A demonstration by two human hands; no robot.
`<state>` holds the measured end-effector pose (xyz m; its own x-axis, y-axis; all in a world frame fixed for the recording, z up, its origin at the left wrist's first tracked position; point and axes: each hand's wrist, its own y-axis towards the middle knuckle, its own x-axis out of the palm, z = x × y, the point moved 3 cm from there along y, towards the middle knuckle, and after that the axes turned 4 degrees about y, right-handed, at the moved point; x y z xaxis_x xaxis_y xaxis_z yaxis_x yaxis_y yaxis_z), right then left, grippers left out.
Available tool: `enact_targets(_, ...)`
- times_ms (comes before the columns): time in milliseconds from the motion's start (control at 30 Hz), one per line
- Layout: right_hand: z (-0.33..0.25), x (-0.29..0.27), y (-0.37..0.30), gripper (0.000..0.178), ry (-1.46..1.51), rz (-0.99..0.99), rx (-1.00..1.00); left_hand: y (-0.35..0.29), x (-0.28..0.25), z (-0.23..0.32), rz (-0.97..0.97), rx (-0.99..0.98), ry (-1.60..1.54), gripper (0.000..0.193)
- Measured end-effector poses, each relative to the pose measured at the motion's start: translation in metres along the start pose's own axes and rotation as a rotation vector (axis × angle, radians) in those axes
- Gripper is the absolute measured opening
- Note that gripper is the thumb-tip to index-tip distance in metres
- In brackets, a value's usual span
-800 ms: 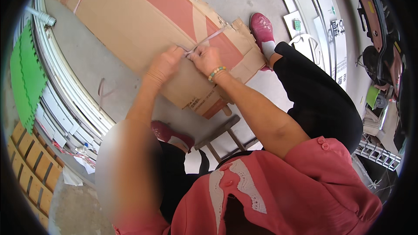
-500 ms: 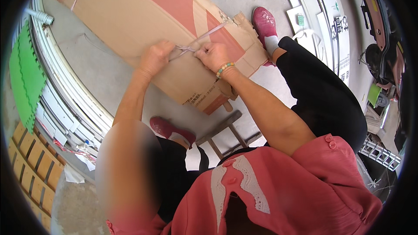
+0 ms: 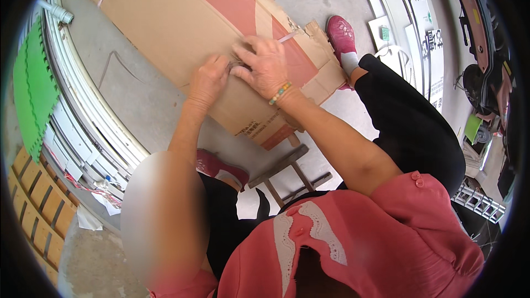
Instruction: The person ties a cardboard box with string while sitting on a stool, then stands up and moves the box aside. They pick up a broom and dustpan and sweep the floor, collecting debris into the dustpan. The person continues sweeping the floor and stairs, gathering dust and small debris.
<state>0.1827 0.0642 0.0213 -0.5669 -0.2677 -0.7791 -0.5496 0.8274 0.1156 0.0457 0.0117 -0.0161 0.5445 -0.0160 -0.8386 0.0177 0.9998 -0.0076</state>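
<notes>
A long brown cardboard box (image 3: 165, 27) with red bands lies in front of me, a thin pale strap (image 3: 288, 37) running across it near its close end. My left hand (image 3: 208, 81) is closed, its fingertips pinching the strap at the knot. Beside it my right hand (image 3: 265, 67) has its thumb and forefinger apart, curved around the knot and partly blurred. The fingers cover most of the knot. A beaded bracelet (image 3: 280, 93) circles my right wrist.
A wooden stool (image 3: 279, 165) stands between my feet, close to the box's end. White profiles (image 3: 91, 99) and a green foam mat (image 3: 34, 91) lie at left, with a slatted wooden pallet (image 3: 41, 215) below. More white panels (image 3: 422, 27) lie at right.
My right hand has gone from a closed grip to loosened, spread fingers and moved slightly up. My left hand has moved a little right and down, closer to it.
</notes>
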Motion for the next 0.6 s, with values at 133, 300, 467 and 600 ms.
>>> enact_targets(133, 0.006, 0.025, -0.001, 0.028, -0.047, -0.055, -0.131, 0.003, -0.004, -0.008, 0.004, 0.082, 0.067, 0.005)
enact_targets(300, 0.018, 0.035, -0.006, 0.025, -0.03, -0.081, -0.165, 0.009, -0.018, -0.014, -0.147, 0.248, 0.22, 0.006)
enact_targets(467, 0.017, 0.028, -0.009, 0.029, -0.004, -0.115, -0.148, 0.015, -0.03, -0.012, -0.201, 0.368, 0.243, 0.008)
enact_targets(600, 0.018, 0.029, -0.009, 0.033, -0.03, -0.12, -0.138, 0.019, -0.038, -0.013, -0.204, 0.445, 0.251, 0.008)
